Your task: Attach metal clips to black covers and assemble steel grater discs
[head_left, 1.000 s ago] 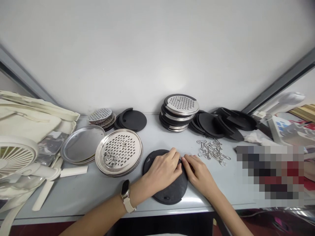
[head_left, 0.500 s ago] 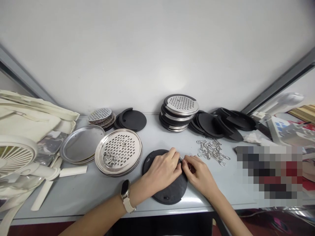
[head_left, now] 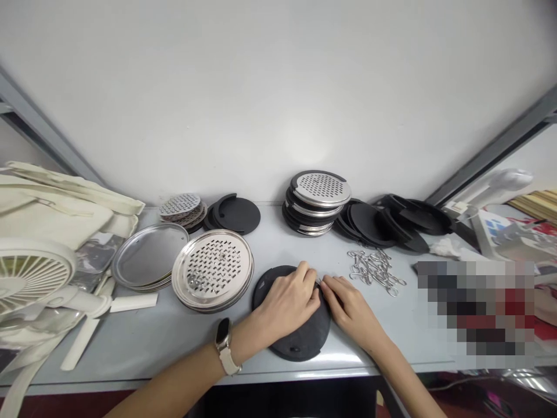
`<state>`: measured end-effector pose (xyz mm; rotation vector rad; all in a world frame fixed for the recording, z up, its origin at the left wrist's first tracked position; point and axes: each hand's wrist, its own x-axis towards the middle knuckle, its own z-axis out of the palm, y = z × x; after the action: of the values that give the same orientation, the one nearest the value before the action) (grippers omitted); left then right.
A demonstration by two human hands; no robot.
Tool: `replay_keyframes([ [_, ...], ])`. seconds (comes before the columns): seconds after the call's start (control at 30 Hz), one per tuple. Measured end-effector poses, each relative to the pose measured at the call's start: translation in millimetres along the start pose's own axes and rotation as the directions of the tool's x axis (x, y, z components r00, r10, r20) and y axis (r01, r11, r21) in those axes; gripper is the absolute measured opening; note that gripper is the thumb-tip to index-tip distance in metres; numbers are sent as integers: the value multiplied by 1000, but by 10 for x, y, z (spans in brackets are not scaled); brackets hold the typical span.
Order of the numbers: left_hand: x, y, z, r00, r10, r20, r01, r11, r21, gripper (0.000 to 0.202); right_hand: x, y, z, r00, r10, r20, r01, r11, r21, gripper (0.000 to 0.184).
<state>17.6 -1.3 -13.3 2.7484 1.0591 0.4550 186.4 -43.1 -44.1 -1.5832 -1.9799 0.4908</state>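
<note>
A black round disc (head_left: 300,339) lies flat on the table in front of me. My left hand (head_left: 289,302), with a watch on its wrist, rests over the disc, fingers curled and closed at its upper right edge. Against that same edge, my right hand (head_left: 346,299) pinches a small wire hook (head_left: 318,281), of which only a shiny bit shows between the fingertips. A loose pile of similar wire hooks (head_left: 375,270) lies just beyond my right hand. Left of the disc are stacked round metal grater plates (head_left: 213,270).
Plain metal plates (head_left: 150,255), small grater discs (head_left: 180,206) and black discs (head_left: 239,215) lie at the left. A stack of graters in black holders (head_left: 319,200) stands at the back, black parts (head_left: 374,220) beside it. A white fan (head_left: 30,276) is far left.
My right hand has shifted slightly toward the disc's edge, its fingers closer together, hiding more of the wire hook. My left hand stays in place. The view has moved a little.
</note>
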Motion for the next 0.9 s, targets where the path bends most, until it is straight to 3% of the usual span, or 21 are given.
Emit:
replay_keyframes([
  [0.67,-26,9,-7,999,-33,-18,33,999,3,14,-3,-20,14,999,-29,-45,28,999,-22,29],
  [0.9,-53,-38,6,998,47,-34,-47,999,-5,16,-14,-12,15,998,-51,-34,49,997,-66,30],
])
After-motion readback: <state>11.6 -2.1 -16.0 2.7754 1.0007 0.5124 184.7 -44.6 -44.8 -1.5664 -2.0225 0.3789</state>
